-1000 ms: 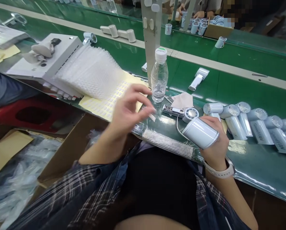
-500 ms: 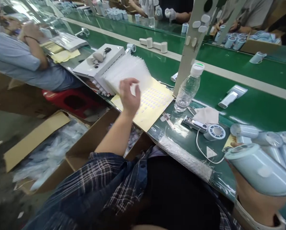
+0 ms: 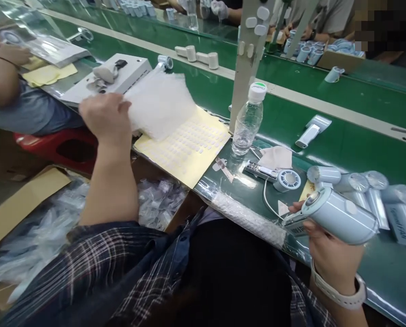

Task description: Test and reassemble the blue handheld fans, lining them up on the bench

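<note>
My left hand (image 3: 107, 116) is closed, slightly blurred, at the left edge of the translucent plastic sheets (image 3: 163, 104); its fingertips pinch the edge of a sheet. Beneath them lies a yellow backing sheet (image 3: 192, 165) bearing rows of small whitish stickers. My right hand (image 3: 335, 259) wraps around a light-blue handheld fan (image 3: 345, 215), holding it tilted above the bench's right side. A small oval sticker shows on the fan's body. Beyond it several similar fans (image 3: 376, 195) lie in a pile.
A water bottle (image 3: 247, 120) stands by a metal post (image 3: 242, 68). Another fan (image 3: 287, 180) with a cable lies near a cloth (image 3: 276, 157). A white metal box (image 3: 128, 72) sits left of the sheets. Cartons with plastic bags (image 3: 42, 236) stand below. Co-workers sit around the green conveyor belt (image 3: 352, 113).
My left hand has moved left, from over the plastic sheets to their left edge, and closed. The fan in my right hand has come further into view as the camera turned right.
</note>
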The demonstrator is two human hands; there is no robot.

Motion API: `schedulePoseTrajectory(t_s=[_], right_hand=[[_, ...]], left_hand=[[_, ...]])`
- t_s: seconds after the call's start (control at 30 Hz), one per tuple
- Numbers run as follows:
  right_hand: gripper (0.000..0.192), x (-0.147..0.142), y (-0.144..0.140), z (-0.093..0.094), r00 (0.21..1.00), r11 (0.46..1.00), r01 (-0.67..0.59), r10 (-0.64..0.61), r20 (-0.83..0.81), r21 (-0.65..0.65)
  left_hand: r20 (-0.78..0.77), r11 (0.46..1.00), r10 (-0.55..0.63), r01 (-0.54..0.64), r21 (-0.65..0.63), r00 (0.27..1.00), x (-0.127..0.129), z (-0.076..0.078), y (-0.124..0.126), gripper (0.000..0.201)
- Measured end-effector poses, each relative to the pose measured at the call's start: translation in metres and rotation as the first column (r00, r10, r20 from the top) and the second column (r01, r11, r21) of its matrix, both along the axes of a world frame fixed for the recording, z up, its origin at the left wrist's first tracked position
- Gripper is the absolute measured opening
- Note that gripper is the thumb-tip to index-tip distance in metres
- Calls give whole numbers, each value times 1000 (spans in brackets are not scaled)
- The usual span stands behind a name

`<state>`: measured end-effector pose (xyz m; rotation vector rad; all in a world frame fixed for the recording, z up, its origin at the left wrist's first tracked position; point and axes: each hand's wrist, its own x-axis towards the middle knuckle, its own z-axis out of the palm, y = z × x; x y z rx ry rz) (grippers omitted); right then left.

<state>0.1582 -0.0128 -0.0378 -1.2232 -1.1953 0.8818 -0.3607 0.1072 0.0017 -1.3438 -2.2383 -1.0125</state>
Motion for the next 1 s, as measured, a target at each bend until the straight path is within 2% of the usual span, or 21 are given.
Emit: schedulePoseTrajectory(t_s=[0.07,0.13,0.17,0.2,0.23,0.27,0.3,0.33,0.37,0.4,0.47,0.57,0.67,0.73,0.8,0.87,0.93,1.0], right_hand=[[33,3,1,-4,998,999,-3,0,-61,-37],[39,2,3,-6,989,997,-15,3,-145,-81],[42,0,3,-7,982,995,-27,7,-189,-101],[44,-1,3,-8,976,993,-38,12,-219,-114],[46,-2,2,-9,972,991,-46,17,-234,-122],[48,-2,0,-10,972,990,-59,28,-232,-128],[52,-1,-2,-11,976,989,-69,40,-216,-131],[55,1,-5,-13,980,988,-79,52,-192,-135],[58,5,-8,-15,984,985,-87,62,-167,-148],[60,9,-10,-18,987,980,-96,72,-145,-172],[58,18,-15,-26,991,966,-98,72,-115,-241],[54,28,-19,-40,997,937,-74,60,-51,-341],[55,32,-21,-47,990,910,-82,120,68,-407],[51,31,-21,-46,955,892,-93,206,214,-442],[49,27,-21,-41,891,893,-95,273,362,-439],[52,20,-21,-35,854,910,-133,306,421,-392],[57,9,-19,-32,851,917,-222,348,393,-332],[60,-5,-14,-32,829,912,-288,390,400,-291]], left_hand=[[25,998,45,-46,48,999,36,13,-9,44],[63,989,-142,145,-37,988,95,12,-19,36],[119,935,-303,319,-154,946,130,5,-24,29],[155,857,-432,458,-236,888,166,-6,-29,27],[195,752,-549,582,-309,813,201,-19,-33,27],[232,626,-656,690,-363,718,231,-33,-37,25],[277,448,-765,790,-418,581,256,-47,-41,18],[303,328,-819,831,-449,487,273,-59,-44,13],[318,248,-848,848,-469,424,285,-68,-47,11],[326,196,-864,852,-485,384,290,-74,-50,15],[315,184,-870,843,-505,379,288,-79,-55,23],[267,169,-889,808,-565,372,276,-75,-59,24],[358,136,-840,797,-589,407,272,-71,-60,27],[462,158,-754,812,-562,466,272,-70,-58,27],[532,188,-688,830,-525,493,271,-70,-55,28],[595,182,-654,860,-476,467,267,-70,-51,27],[657,159,-632,898,-409,411,261,-70,-47,25],[781,139,-558,960,-245,280,254,-72,-42,24]])
